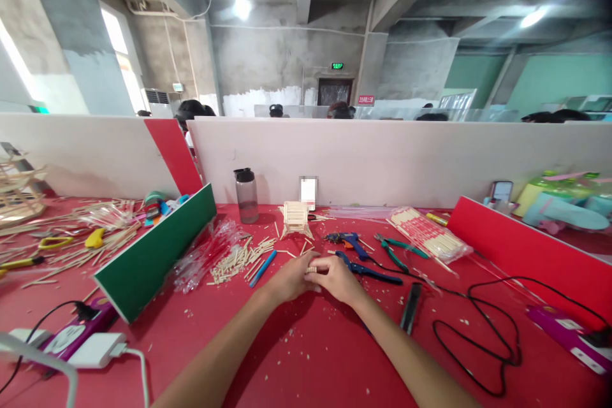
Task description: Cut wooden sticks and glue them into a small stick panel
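a red bench (306,357) strewn with wood chips fills the lower view, fenced at the back by a white partition (382,159), with a bare concrete hall beyond it. both forearms reach in from the bottom edge and meet at the middle of the bench. the left hand (289,280) and the right hand (337,279) lie knuckles up, fingertips pressed together, and between them they pinch a bundle of short wooden sticks (312,269), whose cut ends show in the gap; the bundle sits just above the bench top, right where the two hands touch

just behind the hands stands a small stick model (295,218), and left of that a dark-capped water bottle (247,194). a loose pile of sticks (236,260) and a blue pen (262,268) lie near the left hand. beside the right hand lie blue pliers (370,271), with a blue glue gun (347,241) and green-handled pliers (399,252) a little further back, then a clear packet of sticks (428,236). a black cable (482,325) loops over the bench to the right. a green divider board (153,255) slants across on the left, well apart from the hands
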Demonstrator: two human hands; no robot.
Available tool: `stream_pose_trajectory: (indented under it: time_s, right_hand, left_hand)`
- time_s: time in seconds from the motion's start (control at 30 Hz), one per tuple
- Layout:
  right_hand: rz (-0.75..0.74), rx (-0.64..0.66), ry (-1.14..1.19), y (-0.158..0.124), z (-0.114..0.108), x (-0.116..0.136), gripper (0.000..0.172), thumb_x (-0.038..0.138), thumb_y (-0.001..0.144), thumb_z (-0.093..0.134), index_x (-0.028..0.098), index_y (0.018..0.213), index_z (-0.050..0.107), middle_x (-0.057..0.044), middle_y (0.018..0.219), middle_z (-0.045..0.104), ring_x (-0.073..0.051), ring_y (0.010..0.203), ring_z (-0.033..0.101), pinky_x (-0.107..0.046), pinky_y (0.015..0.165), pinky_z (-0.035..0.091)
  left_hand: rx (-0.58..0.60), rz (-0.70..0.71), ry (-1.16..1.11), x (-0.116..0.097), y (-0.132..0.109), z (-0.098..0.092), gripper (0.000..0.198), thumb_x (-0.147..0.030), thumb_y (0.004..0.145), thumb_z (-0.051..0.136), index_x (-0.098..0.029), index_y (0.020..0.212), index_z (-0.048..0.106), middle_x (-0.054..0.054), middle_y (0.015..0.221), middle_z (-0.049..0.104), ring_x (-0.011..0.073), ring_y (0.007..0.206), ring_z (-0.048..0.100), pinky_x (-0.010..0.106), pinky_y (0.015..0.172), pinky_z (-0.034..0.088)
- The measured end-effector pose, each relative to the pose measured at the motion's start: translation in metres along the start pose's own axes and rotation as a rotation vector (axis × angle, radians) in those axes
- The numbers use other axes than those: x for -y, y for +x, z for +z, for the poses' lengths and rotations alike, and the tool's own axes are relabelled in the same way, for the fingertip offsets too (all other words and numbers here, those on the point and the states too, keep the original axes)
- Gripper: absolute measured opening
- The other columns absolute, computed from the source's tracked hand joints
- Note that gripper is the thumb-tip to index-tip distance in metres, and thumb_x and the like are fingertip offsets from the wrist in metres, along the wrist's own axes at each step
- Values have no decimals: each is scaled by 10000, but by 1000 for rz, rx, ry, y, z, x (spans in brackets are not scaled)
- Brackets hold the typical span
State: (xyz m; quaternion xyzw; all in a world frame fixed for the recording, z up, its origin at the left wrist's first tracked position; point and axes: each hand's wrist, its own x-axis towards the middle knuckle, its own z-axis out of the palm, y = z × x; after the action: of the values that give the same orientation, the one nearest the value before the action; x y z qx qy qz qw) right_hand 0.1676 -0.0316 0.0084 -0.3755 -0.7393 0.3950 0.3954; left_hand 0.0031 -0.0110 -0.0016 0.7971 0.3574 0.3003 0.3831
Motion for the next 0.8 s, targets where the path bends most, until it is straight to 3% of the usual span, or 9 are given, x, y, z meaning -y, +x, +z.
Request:
stream_pose_trajectory:
  time_s: [0.17, 0.4, 0.6, 0.8]
  right_hand:
    - [-22, -46, 5, 0, 0, 0, 173, 289, 812, 673, 156, 717, 729, -28, 699, 722, -184, 656, 647, -240, 596, 451]
    - [30, -79, 132, 2, 0, -4, 202, 287, 789, 680, 147, 643, 672, -4, 628, 656, -142, 591, 592, -224, 565, 432]
    - [43, -104, 118, -1, 3, -3, 108, 261, 755, 708, 155, 751, 727, -28, 729, 720, -163, 646, 644, -236, 612, 476]
    - [10, -91, 31, -1, 3, -1, 110, 259, 772, 689, 166, 734, 733, -38, 745, 741, -182, 686, 670, -250, 653, 506]
  left_hand:
    - [19, 41, 32, 1, 0, -3, 634, -226, 716, 774, -165, 1295, 523, 80, 1087, 706, 236, 945, 657, 308, 799, 503]
    - [-14, -75, -100, 12, 3, -3, 684, -310, 662, 840, -137, 1261, 557, 77, 994, 732, 233, 862, 685, 303, 736, 523]
    - [-14, -112, -41, 5, 2, -7, 636, -214, 607, 840, -131, 1195, 613, 67, 954, 751, 246, 834, 699, 292, 695, 516]
    - [-17, -116, -11, 3, 2, -8, 598, -197, 585, 837, -151, 1151, 651, 40, 924, 755, 247, 832, 696, 286, 687, 510]
